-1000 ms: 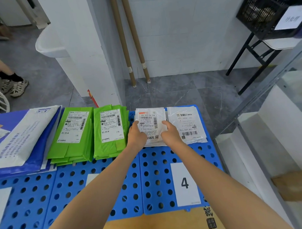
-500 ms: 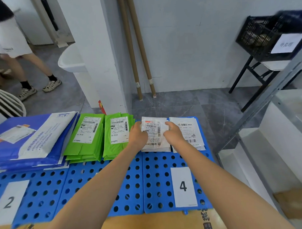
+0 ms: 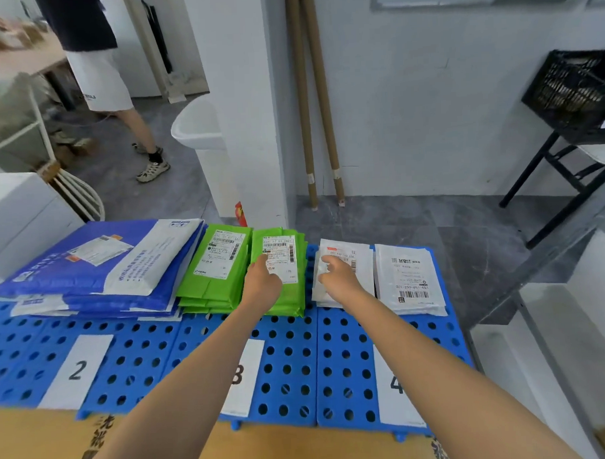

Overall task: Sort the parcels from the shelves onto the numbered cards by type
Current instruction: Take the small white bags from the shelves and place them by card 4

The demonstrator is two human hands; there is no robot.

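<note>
Loose fingers (image 3: 262, 262) touch green parcel (image 3: 292, 298) and white parcel (image 3: 364, 261).

Parcel-sorting depot, labelled mailers (image 3: 276, 264), numbered cards (image 3: 78, 369)

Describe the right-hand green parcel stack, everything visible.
This green stack is several glossy plastic mailers piled flat, edges roughly aligned, on the blue perforated board behind card 3. A white shipping label with barcodes covers much of the top one. A second green stack lies close on its left, white parcels on its right. Fingers of the left hand rest on the label.
</note>
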